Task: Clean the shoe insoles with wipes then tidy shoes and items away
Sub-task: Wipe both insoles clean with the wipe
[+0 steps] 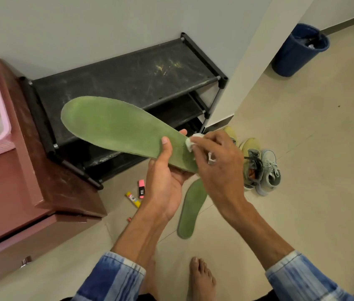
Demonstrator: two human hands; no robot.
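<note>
Green insole (115,127) held in front of shoe rack (128,79), heel gripped by fingers of left hand (165,177), wipe (191,144) pinched against it by right hand (219,168), second insole (190,213) on floor (302,148) partly hidden behind both hands, shoes (258,168) just beside

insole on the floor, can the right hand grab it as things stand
Probably not yet: the right hand pinches a wipe against the held insole in the left hand. The floor insole lies uncovered below, so the way looks free otherwise.

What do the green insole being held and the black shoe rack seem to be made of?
Held insole: probably foam with a matte, felt-like green face, going by its fuzzy edge. Rack: likely fabric shelves, dusty and scuffed, on dark tubes with plastic-looking corner joints.
</note>
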